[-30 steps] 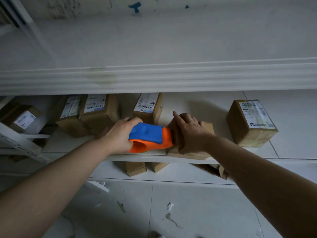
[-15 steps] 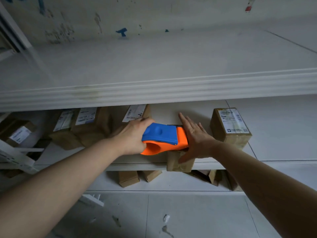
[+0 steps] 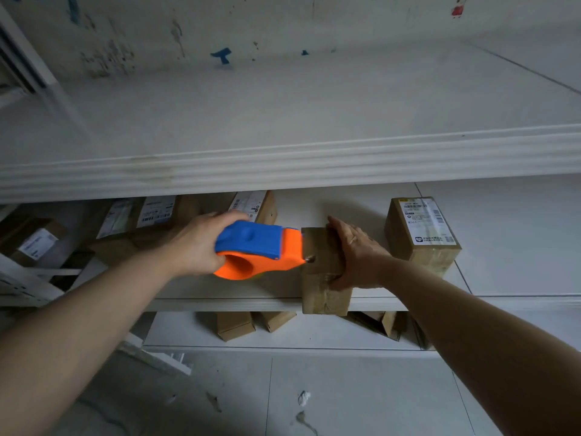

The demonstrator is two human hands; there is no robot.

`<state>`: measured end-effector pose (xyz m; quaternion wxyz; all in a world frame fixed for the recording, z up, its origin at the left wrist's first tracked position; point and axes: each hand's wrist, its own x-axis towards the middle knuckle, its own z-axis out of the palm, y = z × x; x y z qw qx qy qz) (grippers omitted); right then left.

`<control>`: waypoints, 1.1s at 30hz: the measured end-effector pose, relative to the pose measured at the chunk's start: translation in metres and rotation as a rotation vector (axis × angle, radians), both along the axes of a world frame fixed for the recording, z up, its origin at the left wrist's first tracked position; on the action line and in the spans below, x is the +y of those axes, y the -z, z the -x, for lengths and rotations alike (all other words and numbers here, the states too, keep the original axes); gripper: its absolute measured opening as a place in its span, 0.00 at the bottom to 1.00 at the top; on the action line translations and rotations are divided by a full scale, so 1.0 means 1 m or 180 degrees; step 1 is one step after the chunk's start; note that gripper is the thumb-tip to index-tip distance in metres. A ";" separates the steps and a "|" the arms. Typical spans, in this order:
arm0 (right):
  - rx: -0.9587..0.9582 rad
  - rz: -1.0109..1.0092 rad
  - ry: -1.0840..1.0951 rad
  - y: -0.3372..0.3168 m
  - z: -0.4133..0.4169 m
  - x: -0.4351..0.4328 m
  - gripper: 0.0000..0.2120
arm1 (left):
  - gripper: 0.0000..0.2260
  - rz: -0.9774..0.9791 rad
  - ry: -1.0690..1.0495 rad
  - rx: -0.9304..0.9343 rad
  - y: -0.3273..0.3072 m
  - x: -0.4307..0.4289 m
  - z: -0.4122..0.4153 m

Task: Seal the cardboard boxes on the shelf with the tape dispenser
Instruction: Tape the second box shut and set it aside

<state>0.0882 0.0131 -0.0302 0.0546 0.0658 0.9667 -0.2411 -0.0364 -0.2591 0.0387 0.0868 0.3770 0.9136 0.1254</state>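
centre of the frame: left grip (image 3: 198,243) clamped around the blue handle of the tape dispenser (image 3: 261,250), with the orange nose touching the left face of a small cardboard box (image 3: 320,265). just right of it, right grip (image 3: 358,256) closed on this same box, fingers laid along its right side, thumb at its near lower part. small cardboard box placed at the front edge of the middle shelf (image 3: 220,305), its near end hanging a little past the edge.

right of centre, on the same shelf: a labelled box (image 3: 421,234) near the right grip; touching or not, cannot tell. left of centre, in shadow under the upper shelf (image 3: 283,165): a row of boxes with white labels (image 3: 157,215), one of them just behind the dispenser.

below the middle shelf: plain brown boxes (image 3: 234,325) on a lower shelf (image 3: 188,335). bottom of the frame: grey floor (image 3: 361,404) with some small white scraps.
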 end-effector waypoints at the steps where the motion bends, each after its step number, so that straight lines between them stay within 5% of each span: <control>1: -0.0044 0.0012 0.0006 -0.001 0.000 0.001 0.62 | 0.33 -0.0026 -0.0072 0.0007 -0.001 -0.013 0.006; 15: -0.0096 -0.0203 -0.0053 -0.004 -0.001 -0.008 0.62 | 0.30 0.0041 -0.0055 -0.0186 0.043 -0.024 0.010; 24: 0.0191 -0.1541 -0.0940 0.003 -0.004 -0.039 0.61 | 0.31 0.0336 -0.0003 -0.0065 0.048 0.006 0.001; 33: -0.0490 -0.1468 -0.0583 -0.013 0.023 -0.051 0.60 | 0.33 0.0311 0.0001 -0.0140 0.051 -0.001 0.002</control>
